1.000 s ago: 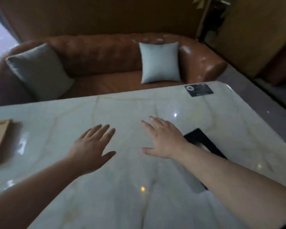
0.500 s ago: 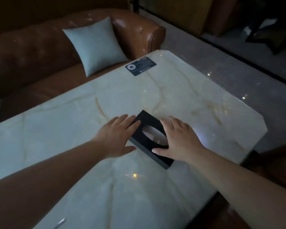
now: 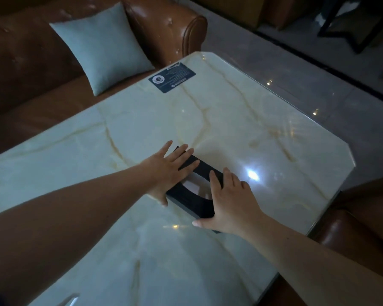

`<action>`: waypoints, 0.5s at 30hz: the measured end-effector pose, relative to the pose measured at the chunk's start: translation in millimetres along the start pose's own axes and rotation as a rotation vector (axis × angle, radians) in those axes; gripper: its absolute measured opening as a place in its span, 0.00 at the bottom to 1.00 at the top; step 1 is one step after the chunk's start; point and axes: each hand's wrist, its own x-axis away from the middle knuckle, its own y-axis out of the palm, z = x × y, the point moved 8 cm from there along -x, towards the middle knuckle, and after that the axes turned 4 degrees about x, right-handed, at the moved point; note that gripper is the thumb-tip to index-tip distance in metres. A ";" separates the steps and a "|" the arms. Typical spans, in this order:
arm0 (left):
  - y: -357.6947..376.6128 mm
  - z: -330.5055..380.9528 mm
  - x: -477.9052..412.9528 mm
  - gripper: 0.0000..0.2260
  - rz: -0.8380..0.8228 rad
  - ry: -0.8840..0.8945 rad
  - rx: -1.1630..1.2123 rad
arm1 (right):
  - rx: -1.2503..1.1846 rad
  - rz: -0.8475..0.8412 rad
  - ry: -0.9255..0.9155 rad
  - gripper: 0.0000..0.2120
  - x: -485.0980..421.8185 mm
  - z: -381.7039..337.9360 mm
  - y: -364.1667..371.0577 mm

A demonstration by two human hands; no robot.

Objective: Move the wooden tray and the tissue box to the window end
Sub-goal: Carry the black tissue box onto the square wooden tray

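- The black tissue box (image 3: 191,196) lies flat on the pale marble bench (image 3: 241,129), towards the bench's right end, with its oval opening facing up and a white tissue showing inside
- The left hand (image 3: 167,171) rests on the box's far left part; its fingers lie flat and spread across the top, and the thumb points down at the near left corner, so this grip is open and pressing rather than clasped
- The right hand (image 3: 229,204) covers the box's right side, fingers laid flat along the top edge and the thumb stretched out along the near side; this grip is open too, flat against the box
- Both hands touch the box, one at each side, with the opening visible between them
- A dark printed card (image 3: 172,78) lies near the bench's far edge, well apart from the box
- Behind the bench stands a brown leather sofa (image 3: 27,62) with a light grey cushion (image 3: 101,46) leaning on its back
- The wooden tray is out of view
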 end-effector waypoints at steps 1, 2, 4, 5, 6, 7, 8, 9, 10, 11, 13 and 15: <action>2.2 -0.3 -1.4 0.57 0.012 0.007 0.023 | 0.021 -0.001 -0.002 0.62 -1.4 -2.9 2.8; 2.7 0.5 -2.6 0.55 0.029 0.017 0.046 | 0.037 -0.002 0.002 0.62 -2.5 -4.2 4.9; -1.4 -0.4 -3.5 0.52 0.072 0.032 0.061 | 0.046 0.012 0.008 0.61 -5.8 -4.4 4.9; -4.2 -0.9 -3.4 0.52 0.088 0.044 0.056 | 0.044 0.016 0.005 0.61 -6.5 -4.3 3.5; -6.5 -2.4 -1.7 0.52 0.101 0.052 0.052 | 0.042 0.019 -0.007 0.60 -7.6 -5.1 1.9; -7.9 -4.1 0.6 0.52 0.111 0.049 0.052 | 0.042 0.021 -0.022 0.60 -8.4 -5.7 -0.2; -8.6 -6.8 4.9 0.52 0.123 0.036 0.058 | 0.044 0.028 -0.041 0.60 -10.1 -7.2 -3.5; -8.7 -10.1 10.4 0.51 0.137 0.018 0.067 | 0.043 0.035 -0.060 0.60 -11.7 -9.9 -8.0; -8.9 -12.7 16.6 0.51 0.151 -0.003 0.075 | 0.044 0.045 -0.079 0.60 -13.2 -12.5 -12.1; -8.1 -18.2 26.5 0.51 0.165 -0.038 0.079 | 0.053 0.056 -0.103 0.60 -15.7 -18.9 -19.0; -4.8 -32.5 52.9 0.51 0.185 -0.123 0.090 | 0.081 0.088 -0.168 0.59 -21.1 -38.5 -34.5; 2.6 -48.7 88.6 0.51 0.190 -0.213 0.107 | 0.108 0.118 -0.253 0.59 -25.8 -69.5 -51.3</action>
